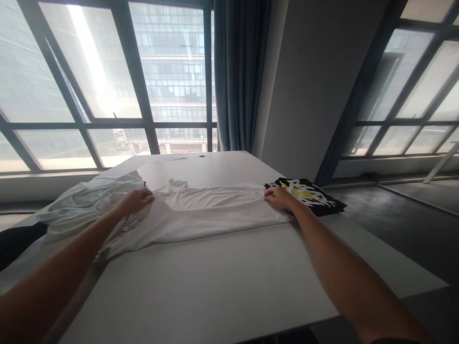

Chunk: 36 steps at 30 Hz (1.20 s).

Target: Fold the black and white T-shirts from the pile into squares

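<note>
A white shirt (211,215) lies stretched sideways across the table, its near part folded over in a long strip. My left hand (138,199) pinches the cloth at the shirt's left end. At the right end my right hand (278,197) grips the fabric between thumb and fingers. Both hands are closed, and the cloth between them is fairly taut, with wrinkles along its far half. A small raised bit of white fabric sticks up at the far left of the shirt.
More rumpled white cloth (96,193) lies at the table's left side. Beside my right hand sits a stack of black printed items (310,197) with white and yellow marks. The white table (215,286) reaches back toward windows and a blue-grey curtain (238,71).
</note>
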Motion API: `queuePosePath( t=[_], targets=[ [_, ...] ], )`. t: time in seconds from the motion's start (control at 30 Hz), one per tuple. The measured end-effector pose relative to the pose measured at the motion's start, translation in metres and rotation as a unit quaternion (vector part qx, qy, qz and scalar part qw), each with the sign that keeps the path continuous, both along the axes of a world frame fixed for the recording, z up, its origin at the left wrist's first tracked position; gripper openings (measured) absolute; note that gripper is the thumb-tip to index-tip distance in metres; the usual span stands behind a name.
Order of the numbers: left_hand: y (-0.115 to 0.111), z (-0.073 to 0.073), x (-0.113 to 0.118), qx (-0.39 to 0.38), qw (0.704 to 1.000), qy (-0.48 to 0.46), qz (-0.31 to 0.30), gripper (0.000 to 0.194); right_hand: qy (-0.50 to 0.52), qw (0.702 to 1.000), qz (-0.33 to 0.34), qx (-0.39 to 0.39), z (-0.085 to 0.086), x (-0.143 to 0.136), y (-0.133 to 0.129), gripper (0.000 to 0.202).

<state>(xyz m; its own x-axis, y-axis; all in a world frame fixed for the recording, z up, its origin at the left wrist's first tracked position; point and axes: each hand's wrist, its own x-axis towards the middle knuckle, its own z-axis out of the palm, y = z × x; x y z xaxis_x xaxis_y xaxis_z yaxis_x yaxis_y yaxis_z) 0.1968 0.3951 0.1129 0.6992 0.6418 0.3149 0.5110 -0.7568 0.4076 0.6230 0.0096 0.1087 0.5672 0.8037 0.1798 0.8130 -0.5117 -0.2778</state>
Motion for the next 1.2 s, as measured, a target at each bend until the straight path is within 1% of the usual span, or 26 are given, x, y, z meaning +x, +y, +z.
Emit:
queuePosePath(
  t=[0.1, 0.13, 0.2, 0.3, 0.33, 0.4, 0.47, 0.53, 0.63, 0.7, 0.8, 0.9, 0.97, 1.03, 1.1, 1.2],
  targets=[
    [-0.018, -0.005, 0.009, 0.066, 0.997, 0.046, 0.009, 0.047, -0.043, 0.999, -0.008, 0.005, 0.002, -0.007, 0.003, 0.029],
    [-0.027, -0.007, 0.012, 0.093, 0.994, 0.056, -0.001, 0.048, -0.06, 0.998, -0.009, 0.012, 0.004, -0.012, 0.005, 0.03],
    [-0.048, -0.011, 0.018, 0.125, 0.988, 0.08, -0.047, 0.051, -0.069, 0.997, 0.0, 0.02, 0.009, -0.023, 0.009, 0.03],
    [-0.075, -0.022, 0.024, 0.101, 0.98, 0.102, -0.137, 0.063, 0.005, 0.998, 0.058, -0.015, 0.011, -0.039, 0.016, 0.035],
    [-0.079, -0.027, 0.024, 0.088, 0.978, 0.111, -0.152, 0.067, 0.035, 0.995, 0.081, -0.035, 0.01, -0.042, 0.017, 0.038],
    [-0.079, -0.037, 0.02, 0.059, 0.978, 0.133, -0.152, 0.076, 0.073, 0.989, 0.11, -0.067, 0.005, -0.044, 0.018, 0.046],
    [-0.068, -0.046, 0.015, 0.024, 0.978, 0.147, -0.144, 0.084, 0.088, 0.987, 0.107, -0.084, -0.001, -0.04, 0.016, 0.05],
    [-0.051, -0.049, 0.011, -0.009, 0.98, 0.129, -0.151, 0.091, 0.094, 0.987, 0.093, -0.089, -0.003, -0.035, 0.016, 0.045],
    [-0.021, -0.042, 0.018, -0.034, 0.984, 0.066, -0.16, 0.094, 0.084, 0.989, 0.082, -0.088, 0.0, -0.032, 0.018, 0.036],
    [0.001, -0.032, 0.033, -0.027, 0.991, 0.043, -0.125, 0.087, 0.061, 0.991, 0.078, -0.086, 0.003, -0.034, 0.022, 0.033],
    [0.034, -0.017, 0.064, -0.01, 0.998, 0.049, -0.041, 0.068, 0.033, 0.993, 0.08, -0.084, 0.005, -0.037, 0.025, 0.03],
    [0.067, -0.009, 0.096, -0.015, 0.998, 0.061, 0.028, 0.057, 0.031, 0.992, 0.095, -0.07, 0.002, -0.035, 0.025, 0.029],
    [0.085, -0.008, 0.113, -0.027, 0.995, 0.064, 0.071, 0.056, 0.03, 0.993, 0.102, -0.057, -0.001, -0.032, 0.025, 0.028],
    [0.098, -0.011, 0.125, -0.041, 0.992, 0.061, 0.104, 0.056, 0.018, 0.993, 0.103, -0.046, -0.006, -0.029, 0.026, 0.028],
    [0.104, -0.015, 0.133, -0.059, 0.989, 0.052, 0.123, 0.05, 0.004, 0.994, 0.103, -0.037, -0.009, -0.028, 0.027, 0.028],
    [0.104, -0.02, 0.136, -0.097, 0.987, 0.032, 0.124, 0.031, -0.006, 0.994, 0.101, -0.029, -0.012, -0.029, 0.029, 0.028]
  ],
)
